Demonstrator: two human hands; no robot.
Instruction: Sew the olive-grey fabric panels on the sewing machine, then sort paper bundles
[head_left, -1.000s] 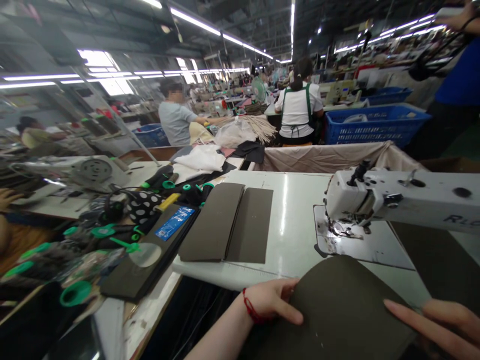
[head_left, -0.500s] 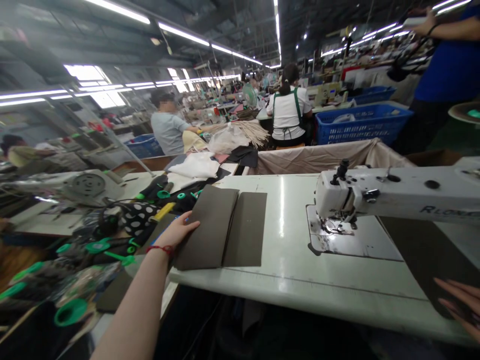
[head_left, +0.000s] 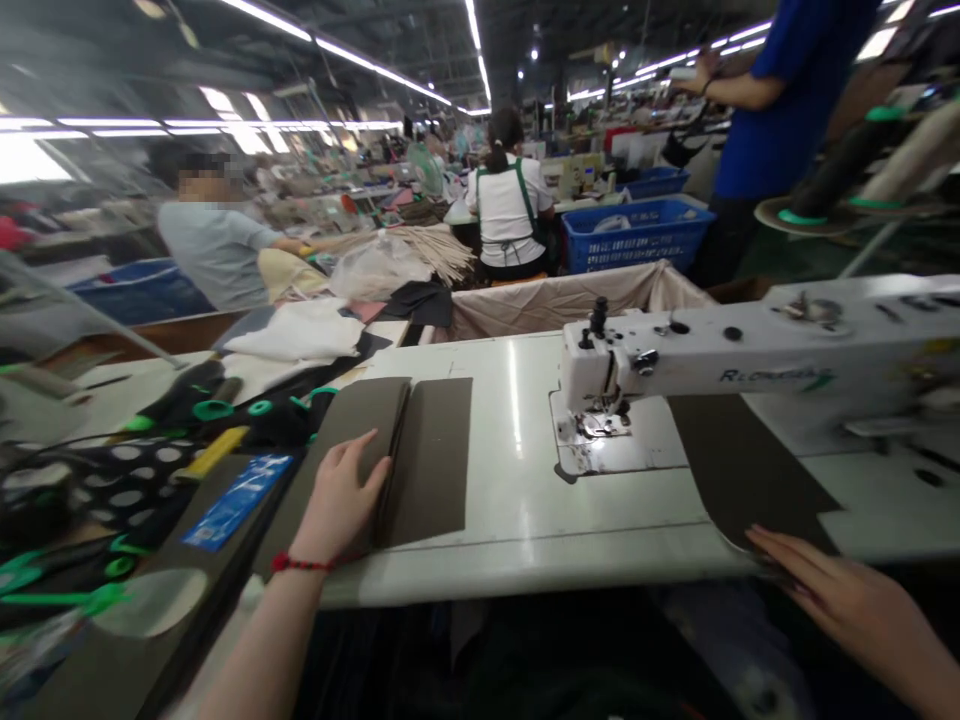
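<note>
My left hand point(head_left: 345, 495) rests on a stack of dark grey-brown flat panels point(head_left: 367, 400) on the left of the sewing table, thumb and fingers apart. Another dark panel point(head_left: 431, 455) lies against the stack's right side. On the right, my right hand point(head_left: 840, 590) is at the near edge of a single dark panel point(head_left: 750, 460), fingers stretched over it and the thumb side below, mostly hidden. This panel passes beneath the arm of a white sewing machine point(head_left: 660, 350), right of the needle area.
Thread cones, a spotted cloth and a blue packet point(head_left: 238, 500) crowd the left side. Fabric pieces point(head_left: 300, 330) lie beyond the table point(head_left: 517, 500). A cloth-lined bin point(head_left: 555, 310) and a blue basket point(head_left: 637, 240) stand ahead. Several people are nearby, one in blue standing at right.
The view has turned right. My right hand has come further into view, and the panel at it has shifted left and turned relative to the machine. My left hand lies further over the stack.
</note>
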